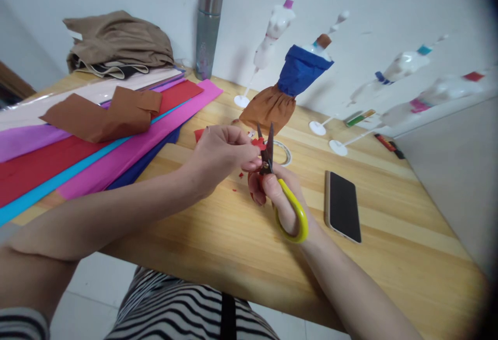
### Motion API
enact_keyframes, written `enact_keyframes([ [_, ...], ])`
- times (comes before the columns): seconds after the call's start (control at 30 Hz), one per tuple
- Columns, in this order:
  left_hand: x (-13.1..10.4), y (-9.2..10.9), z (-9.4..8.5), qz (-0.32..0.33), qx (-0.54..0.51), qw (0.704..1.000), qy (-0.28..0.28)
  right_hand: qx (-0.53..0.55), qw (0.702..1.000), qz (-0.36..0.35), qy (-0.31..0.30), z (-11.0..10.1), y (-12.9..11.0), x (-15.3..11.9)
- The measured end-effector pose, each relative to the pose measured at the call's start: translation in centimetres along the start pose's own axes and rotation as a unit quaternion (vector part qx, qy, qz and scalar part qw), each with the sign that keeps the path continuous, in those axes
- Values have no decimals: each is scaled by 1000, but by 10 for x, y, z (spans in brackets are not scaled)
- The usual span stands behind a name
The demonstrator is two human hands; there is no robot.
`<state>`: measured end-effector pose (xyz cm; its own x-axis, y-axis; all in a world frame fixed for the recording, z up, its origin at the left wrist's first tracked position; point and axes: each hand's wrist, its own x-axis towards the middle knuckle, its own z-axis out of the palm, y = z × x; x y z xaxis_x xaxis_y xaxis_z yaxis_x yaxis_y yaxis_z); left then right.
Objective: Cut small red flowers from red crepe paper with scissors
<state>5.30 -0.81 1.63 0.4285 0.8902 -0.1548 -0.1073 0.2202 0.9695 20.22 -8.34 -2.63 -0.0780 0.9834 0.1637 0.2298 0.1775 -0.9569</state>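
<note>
Left grip [221,148]: pinching red cutout [258,144] | right grip [280,190]: holding parted scissors [266,164] | flask [208,34]: capped, contents hidden

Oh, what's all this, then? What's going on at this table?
Someone is doing handwork with scissors. The left hand pinches a small red piece by the open blades of the scissors, which the right hand holds by their yellow handles. Tiny red scraps lie on the table below. Behind stands a mannequin in blue and brown; coloured sheets lie to the left, a phone to the right.
</note>
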Motion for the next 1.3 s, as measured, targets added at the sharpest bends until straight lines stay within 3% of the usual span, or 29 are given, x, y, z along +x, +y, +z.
enact_keyframes([
  [0.4,0,6,4,-34,10,999,16,3,1000,0,-6,-2,1,0],
  [1.3,1,2,0,-6,21,1000,7,-3,1000,5,3,-1,2,0],
])
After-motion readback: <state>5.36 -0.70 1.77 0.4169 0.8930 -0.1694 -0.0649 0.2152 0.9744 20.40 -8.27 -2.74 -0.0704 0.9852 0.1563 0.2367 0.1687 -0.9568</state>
